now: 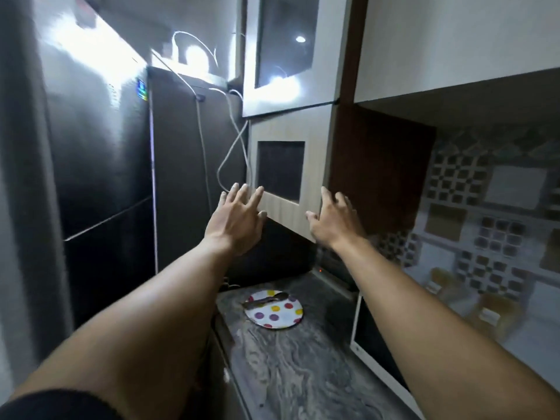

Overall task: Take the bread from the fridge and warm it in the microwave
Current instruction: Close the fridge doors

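A tall dark fridge point(100, 165) with its doors closed fills the left side. My left hand point(239, 216) and my right hand point(333, 219) both reach forward with spread fingers and hold nothing, in front of the lower edge of a light wood cabinet door point(288, 207) with a dark glass pane. My right hand touches that door's lower right edge. A dark appliance point(285, 256), possibly the microwave, sits beneath the cabinet behind my hands. No bread is visible.
A white plate with coloured dots point(274, 310) carrying a spoon lies on the grey marbled counter point(288, 368). White cables point(233, 147) hang between fridge and cabinet. A white-framed dark panel point(372, 338) stands at right, with jars point(485, 310) and a patterned tile wall point(485, 213) beyond.
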Demonstrator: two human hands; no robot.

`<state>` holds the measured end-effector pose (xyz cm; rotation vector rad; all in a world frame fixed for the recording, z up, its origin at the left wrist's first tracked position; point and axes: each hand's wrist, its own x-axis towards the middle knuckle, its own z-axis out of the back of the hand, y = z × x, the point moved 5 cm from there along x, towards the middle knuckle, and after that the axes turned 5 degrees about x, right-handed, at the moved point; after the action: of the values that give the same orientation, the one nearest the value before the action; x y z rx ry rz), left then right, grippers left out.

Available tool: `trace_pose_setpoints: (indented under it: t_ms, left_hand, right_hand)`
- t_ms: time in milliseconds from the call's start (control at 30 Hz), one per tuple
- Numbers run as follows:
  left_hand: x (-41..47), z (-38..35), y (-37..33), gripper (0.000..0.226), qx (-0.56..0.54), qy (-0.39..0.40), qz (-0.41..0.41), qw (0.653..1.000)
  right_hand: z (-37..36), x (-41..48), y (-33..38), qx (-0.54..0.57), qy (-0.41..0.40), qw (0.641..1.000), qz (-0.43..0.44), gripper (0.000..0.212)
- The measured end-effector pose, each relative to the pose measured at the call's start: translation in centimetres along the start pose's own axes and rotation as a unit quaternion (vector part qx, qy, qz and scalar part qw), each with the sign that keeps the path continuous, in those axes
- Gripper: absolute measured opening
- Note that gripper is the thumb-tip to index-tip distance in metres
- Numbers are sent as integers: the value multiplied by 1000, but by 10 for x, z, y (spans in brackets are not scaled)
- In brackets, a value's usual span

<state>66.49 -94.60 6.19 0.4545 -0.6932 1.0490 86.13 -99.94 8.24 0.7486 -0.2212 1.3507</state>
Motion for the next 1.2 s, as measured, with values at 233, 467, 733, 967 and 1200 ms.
trace_pose_setpoints:
  t_ms: [233,467,733,967,1200]
  left_hand:
    - [-27,34,107,61,85,9,74,994]
    - [-59,64,187,61,164,-11,118,979]
    - [-60,89,254,74,282,-61,175,941]
    - [-50,87,281,78,319,-119,188,921]
    - [-53,89,303,76,385,-135,221,886]
  right_hand:
    - [-52,11,113,86,35,992,89,65]
    - [-108,14,194,166,87,972,145,62]
    - [-153,38,277,210,135,944,217,63]
    - [-197,67,346,221,175,911,300,64]
    - [-236,85,398,247,186,875,372,73]
